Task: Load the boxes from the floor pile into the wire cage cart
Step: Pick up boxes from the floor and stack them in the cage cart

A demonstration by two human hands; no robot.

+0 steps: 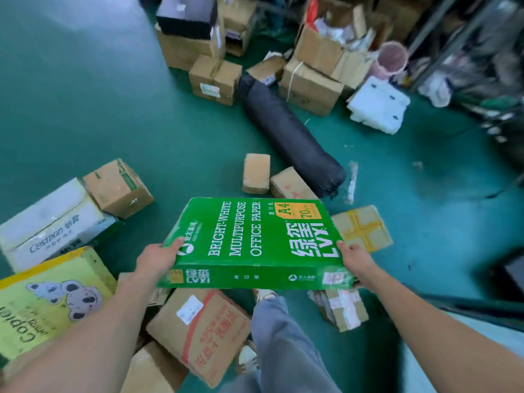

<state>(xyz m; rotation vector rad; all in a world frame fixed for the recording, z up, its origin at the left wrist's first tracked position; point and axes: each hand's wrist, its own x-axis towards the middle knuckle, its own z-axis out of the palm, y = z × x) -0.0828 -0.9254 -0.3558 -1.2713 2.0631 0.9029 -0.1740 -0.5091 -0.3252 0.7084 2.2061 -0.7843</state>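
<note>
Left hand (157, 258), right hand (355, 258) on box (255, 236)

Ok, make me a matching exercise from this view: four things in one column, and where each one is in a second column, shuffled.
Things:
1. green paper box
2. black roll
3. yellow cartoon box
4. white foam block

Places:
A. upper right of the view, on the floor
B. held up between the left hand and right hand
C. lying on the floor beyond the held box
D. lower left of the view

Pairs: 1-B, 2-C, 3-D, 4-A
</note>
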